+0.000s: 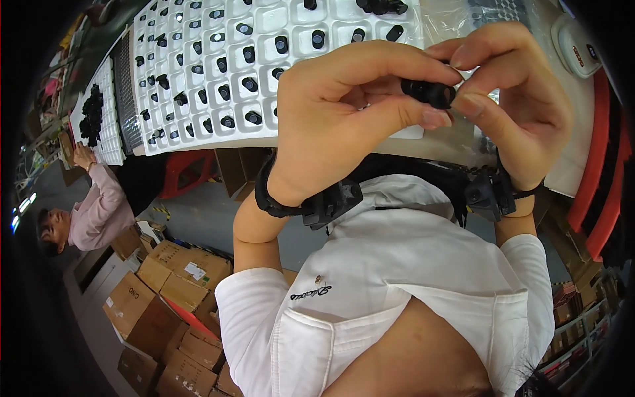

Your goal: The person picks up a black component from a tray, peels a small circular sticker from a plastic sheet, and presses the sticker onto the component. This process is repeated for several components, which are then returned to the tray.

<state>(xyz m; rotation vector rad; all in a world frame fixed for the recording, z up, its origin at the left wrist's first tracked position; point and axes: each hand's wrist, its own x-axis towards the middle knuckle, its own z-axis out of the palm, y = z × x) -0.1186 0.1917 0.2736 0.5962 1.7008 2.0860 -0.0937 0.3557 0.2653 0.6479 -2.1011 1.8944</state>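
My left hand (pixel 337 112) is closed round a small black cylindrical part (pixel 426 93), pinching it between thumb and fingers above the table's near edge. At its right end my right hand (pixel 509 92) has thumb and fingertips pinched together, touching or almost touching the part. A thin light sliver shows between those fingertips, too small to name. Behind my hands lies a white compartment tray (pixel 270 49), whose pockets hold many small black parts of a similar look. Several more black pieces (pixel 381 6) are heaped at the tray's far right.
Clear plastic sheeting (pixel 450 20) lies right of the tray, and a round white device (pixel 575 47) stands at the table's right. To the left, a co-worker (pixel 99 205) reaches toward another tray with a black pile (pixel 91 116). Cardboard boxes (pixel 178 271) and a red stool (pixel 187 173) stand lower left.
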